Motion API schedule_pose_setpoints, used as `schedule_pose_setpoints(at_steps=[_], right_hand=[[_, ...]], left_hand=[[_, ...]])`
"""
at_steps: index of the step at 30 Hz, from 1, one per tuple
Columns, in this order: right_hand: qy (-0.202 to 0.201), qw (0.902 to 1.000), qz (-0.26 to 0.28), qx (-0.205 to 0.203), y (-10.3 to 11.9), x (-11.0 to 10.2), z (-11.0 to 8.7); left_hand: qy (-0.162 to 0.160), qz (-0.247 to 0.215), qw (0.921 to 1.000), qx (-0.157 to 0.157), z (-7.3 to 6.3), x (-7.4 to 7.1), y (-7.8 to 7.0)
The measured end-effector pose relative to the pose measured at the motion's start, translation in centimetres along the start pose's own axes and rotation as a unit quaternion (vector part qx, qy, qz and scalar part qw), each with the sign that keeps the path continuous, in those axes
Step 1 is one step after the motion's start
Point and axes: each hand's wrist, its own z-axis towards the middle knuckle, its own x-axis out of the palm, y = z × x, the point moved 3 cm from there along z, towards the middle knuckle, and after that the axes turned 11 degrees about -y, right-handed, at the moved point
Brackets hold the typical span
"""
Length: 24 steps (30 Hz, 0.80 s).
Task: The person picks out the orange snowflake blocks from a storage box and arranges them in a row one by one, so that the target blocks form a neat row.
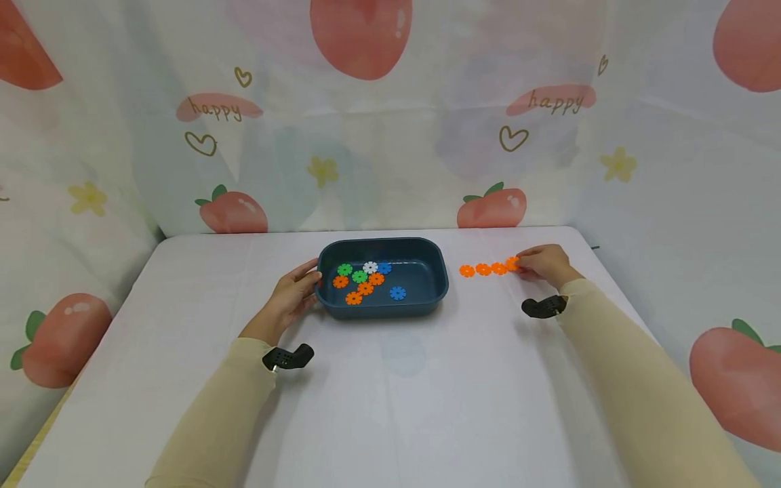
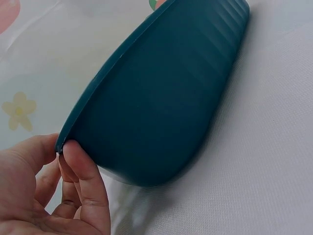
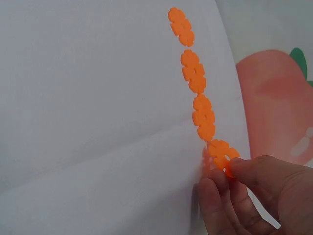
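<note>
My left hand [image 1: 291, 298] grips the left rim of a dark teal tray [image 1: 384, 312], thumb on one side of the rim and fingers on the other; the left wrist view shows the tray wall [image 2: 146, 98] close up. Inside it lie several flower-shaped plastic discs: green, white, blue and orange. Right of the tray, my right hand [image 1: 545, 264] pinches an orange disc [image 3: 223, 154] between thumb and fingers, tilted up off the cloth. Beside it, three orange discs [image 1: 483, 269] lie flat in a row, the nearest one [image 3: 203, 117] at the held disc's edge.
A white cloth [image 1: 390, 393] covers the table. Its back edge meets a hanging fabric wall [image 1: 378, 156] printed with fruit, hearts and flowers. Similar fabric hangs at both sides. Each wrist wears a black camera mount [image 1: 288, 356].
</note>
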Motion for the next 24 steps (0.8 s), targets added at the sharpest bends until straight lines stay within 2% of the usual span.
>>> schedule_pose_setpoints(at_steps=[8,14,19,24], right_hand=[[-0.025,0.9992,0.009,0.029,-1.2,0.0,0.8],[-0.042,0.9988,-0.005,0.025,-1.1,0.1,0.7],[-0.045,0.9982,-0.036,0.014,-0.3,0.2,0.2],[-0.043,0.998,-0.041,-0.021,2.0,0.9,-1.1]], left_hand=[[0.001,-0.008,1.0,-0.003,-0.1,0.0,0.1],[0.002,-0.01,0.9999,-0.002,0.0,0.0,0.1],[-0.001,-0.011,0.9999,-0.003,0.0,0.1,0.1],[-0.003,-0.011,0.9999,-0.005,0.0,0.0,0.1]])
